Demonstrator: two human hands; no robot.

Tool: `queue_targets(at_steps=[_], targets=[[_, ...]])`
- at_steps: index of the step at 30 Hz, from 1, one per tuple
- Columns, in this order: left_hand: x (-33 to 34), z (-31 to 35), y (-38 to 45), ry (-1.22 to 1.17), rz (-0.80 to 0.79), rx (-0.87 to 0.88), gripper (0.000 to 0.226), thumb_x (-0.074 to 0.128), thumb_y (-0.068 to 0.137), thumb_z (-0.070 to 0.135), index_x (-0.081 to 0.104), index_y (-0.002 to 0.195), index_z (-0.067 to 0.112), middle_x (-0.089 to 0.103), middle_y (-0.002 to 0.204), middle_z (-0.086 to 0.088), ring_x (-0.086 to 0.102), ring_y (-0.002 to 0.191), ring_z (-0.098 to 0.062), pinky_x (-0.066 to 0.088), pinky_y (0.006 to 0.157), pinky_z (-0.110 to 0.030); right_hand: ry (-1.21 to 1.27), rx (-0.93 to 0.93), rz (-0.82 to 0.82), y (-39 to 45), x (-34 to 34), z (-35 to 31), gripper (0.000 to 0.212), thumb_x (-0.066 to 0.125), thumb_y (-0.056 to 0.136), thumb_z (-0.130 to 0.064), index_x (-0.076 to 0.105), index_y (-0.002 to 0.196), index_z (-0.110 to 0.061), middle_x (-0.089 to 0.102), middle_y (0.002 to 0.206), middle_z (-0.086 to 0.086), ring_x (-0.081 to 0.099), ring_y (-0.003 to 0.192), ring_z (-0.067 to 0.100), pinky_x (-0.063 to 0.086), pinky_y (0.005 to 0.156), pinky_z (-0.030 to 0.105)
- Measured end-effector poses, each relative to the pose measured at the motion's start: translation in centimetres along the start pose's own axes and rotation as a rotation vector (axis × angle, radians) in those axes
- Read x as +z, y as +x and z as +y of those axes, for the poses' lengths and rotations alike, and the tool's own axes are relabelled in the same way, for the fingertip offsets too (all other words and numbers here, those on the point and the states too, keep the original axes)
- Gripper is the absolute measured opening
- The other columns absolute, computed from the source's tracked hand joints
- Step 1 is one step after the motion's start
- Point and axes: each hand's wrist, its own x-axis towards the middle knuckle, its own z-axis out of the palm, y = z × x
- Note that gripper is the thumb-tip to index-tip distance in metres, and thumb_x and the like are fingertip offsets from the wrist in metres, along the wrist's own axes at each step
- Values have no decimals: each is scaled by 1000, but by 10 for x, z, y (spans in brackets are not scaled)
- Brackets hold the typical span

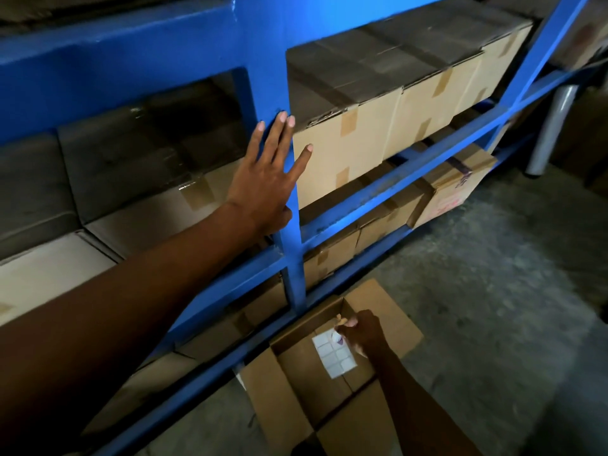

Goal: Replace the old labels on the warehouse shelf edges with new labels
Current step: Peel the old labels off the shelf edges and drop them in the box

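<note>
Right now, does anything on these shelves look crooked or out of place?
Yes. On the lower shelf, one taped carton sits skewed, its corner jutting past the blue rail, unlike the squarely stacked boxes above.

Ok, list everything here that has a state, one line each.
Left hand: open, fingers spread, flat against the blue upright post.
Right hand: pinching a small crumpled scrap over the open box.
Open box on the floor: flaps spread, open.
Label sheet: lying flat inside the open box.
Shelf boxes: taped shut.
</note>
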Motion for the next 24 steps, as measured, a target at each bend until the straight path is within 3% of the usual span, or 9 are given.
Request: queue_targets(at_steps=[5, 7, 15, 20, 22, 24], targets=[[0, 1, 1, -10, -4, -12, 100, 58, 76, 52, -2, 147, 16, -11, 153, -30, -12, 142, -42, -4, 114, -53, 27, 8, 30, 3, -8, -2, 24, 56, 87, -4, 63, 107, 6, 63, 116, 25, 59, 107, 34, 39, 73, 24], [0, 2, 1, -1, -12, -20, 100, 57, 77, 53, -3, 147, 16, -12, 152, -30, -13, 141, -42, -4, 114, -53, 29, -1, 32, 5, -11, -1, 24, 55, 87, -3, 63, 107, 6, 63, 117, 24, 58, 109, 34, 42, 78, 26], [-4, 5, 0, -22, -19, -14, 98, 56, 77, 53, -1, 147, 15, -13, 151, -32, -14, 141, -44, -5, 113, -55, 66, -38, 114, 18, -18, 16, 22, 62, 82, -5, 67, 101, 4, 68, 107, 22, 64, 100, 31, 51, 90, 38], [-16, 6, 1, -138, -63, -22, 94, 56, 78, 47, 2, 147, 14, -8, 152, -31, -11, 142, -42, -6, 114, -53, -23, -122, 107, 14, -56, -8, 18, 59, 84, -19, 66, 94, -6, 68, 96, 11, 64, 89, 23, 52, 82, 33], [-25, 6, 5, -233, -83, -10, 89, 55, 81, 43, 4, 148, 13, -2, 154, -28, -5, 143, -38, -3, 115, -50, -68, -202, 126, 7, -86, -34, 10, 57, 85, -17, 64, 80, -11, 64, 86, 10, 62, 85, 23, 49, 77, 33], [-42, 3, 20, -285, -34, -7, 83, 53, 82, 39, 9, 147, 13, 3, 155, -24, -1, 144, -35, 0, 116, -47, -93, -310, 198, -3, -128, -66, 20, 57, 84, -11, 59, 64, -14, 61, 78, 12, 59, 79, 22, 46, 69, 31]])
